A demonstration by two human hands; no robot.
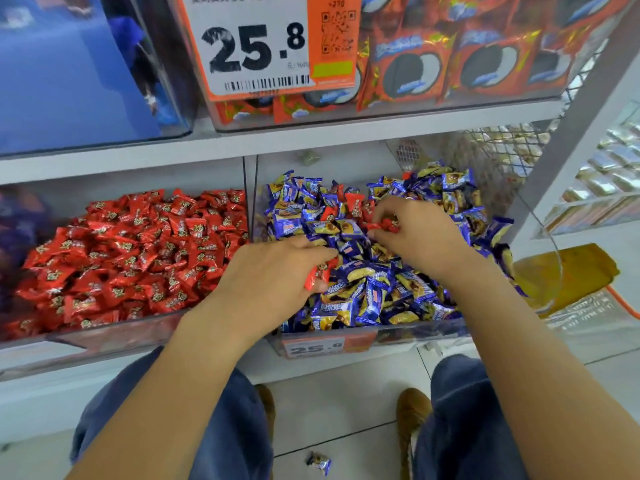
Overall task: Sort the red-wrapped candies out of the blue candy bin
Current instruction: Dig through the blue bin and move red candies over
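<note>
Bare forearms; blue jeans [221, 427]; brown shoes [412, 414].

Bright even light, soft blur, wide-angle bending at edges

White shelf [214, 367] at knee height, carrying two clear bins side by side, touching at a thin divider. Left bin [104, 336] heaped with red-wrapped candies [138, 251]. Right, blue candy bin [398, 336] heaped with blue-and-gold candies [377, 296], a few red ones mixed in near the back; orange price label [322, 348] on its front wall. Above, a second white shelf [311, 135] bearing a clear bin [381, 117] of orange cookie packets with a large price tag [266, 46] reading 25.8, and beside it to the left a bin [93, 133] of blue contents, blurred. Below, pale tiled floor [346, 410] with one blue-wrapped candy [318, 462] lying loose.
</note>
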